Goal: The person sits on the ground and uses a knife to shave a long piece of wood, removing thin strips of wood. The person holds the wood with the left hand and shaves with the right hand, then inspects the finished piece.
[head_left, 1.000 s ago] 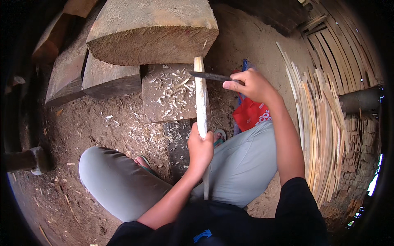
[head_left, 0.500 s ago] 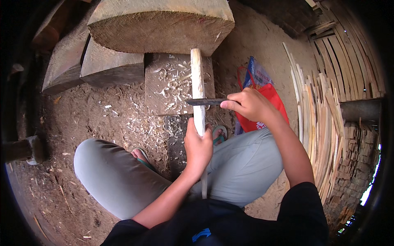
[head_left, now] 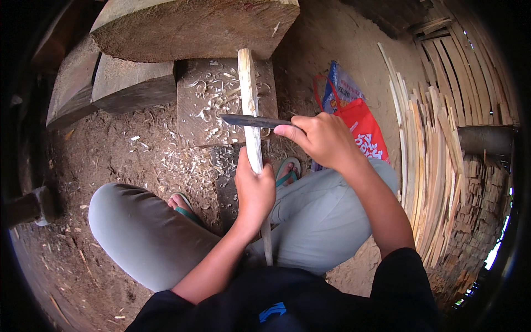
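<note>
My left hand grips a long pale wooden stick near its middle; the stick's far end rests on a flat wooden block covered in shavings. My right hand holds a dark-bladed knife, its blade laid crosswise against the stick just above my left hand. I sit with both knees in grey trousers spread, sandalled feet on the dirt below the stick.
A big log slab lies behind the block, with more cut wood at the left. A red and blue bag lies right of the block. Split bamboo strips pile at right. Shavings litter the dirt floor.
The knife slid down the stick toward my left hand, then moved back up a little. My left hand keeps its grip on the stick.
</note>
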Tool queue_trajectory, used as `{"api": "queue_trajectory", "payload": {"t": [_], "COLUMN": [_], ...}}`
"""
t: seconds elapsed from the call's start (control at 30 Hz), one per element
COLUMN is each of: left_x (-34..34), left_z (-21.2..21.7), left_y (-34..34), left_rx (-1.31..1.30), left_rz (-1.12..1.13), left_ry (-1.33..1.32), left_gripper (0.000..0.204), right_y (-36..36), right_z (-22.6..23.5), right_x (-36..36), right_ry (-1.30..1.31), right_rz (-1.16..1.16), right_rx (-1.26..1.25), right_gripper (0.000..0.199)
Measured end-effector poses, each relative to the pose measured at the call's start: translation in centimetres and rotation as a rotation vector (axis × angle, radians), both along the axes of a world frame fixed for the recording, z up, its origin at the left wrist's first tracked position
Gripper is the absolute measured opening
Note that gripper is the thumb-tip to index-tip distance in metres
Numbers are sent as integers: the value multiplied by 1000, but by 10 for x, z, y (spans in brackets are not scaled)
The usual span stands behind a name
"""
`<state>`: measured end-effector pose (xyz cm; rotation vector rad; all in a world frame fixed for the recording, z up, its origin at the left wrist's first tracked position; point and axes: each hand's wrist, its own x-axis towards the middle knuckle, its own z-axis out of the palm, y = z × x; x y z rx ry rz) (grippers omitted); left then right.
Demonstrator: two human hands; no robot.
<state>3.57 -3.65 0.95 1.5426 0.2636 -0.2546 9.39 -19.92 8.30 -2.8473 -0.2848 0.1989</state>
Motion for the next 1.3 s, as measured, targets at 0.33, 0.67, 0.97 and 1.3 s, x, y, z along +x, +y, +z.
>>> {"api": "queue_trajectory", "payload": {"t": [0.33, 0.67, 0.97, 1.3], "left_x": [1, 0, 0, -1], "left_z": [-7, -8, -11, -14], "left_y": [1, 0, 0, -3], "left_rx": [22, 21, -3, 1], "left_rz": [-5, -33, -21, -25], "left_ry": [8, 54, 14, 67], "left_gripper": [20, 22, 20, 20], "right_y": [6, 13, 1, 3], "right_z": [-2, -6, 3, -4], "right_x": [9, 19, 10, 8], "right_ry": [-1, -76, 3, -3], "right_rz": [-11, -2, -86, -86], "right_rx": [3, 39, -84, -48], "right_gripper": [54, 50, 60, 61]}}
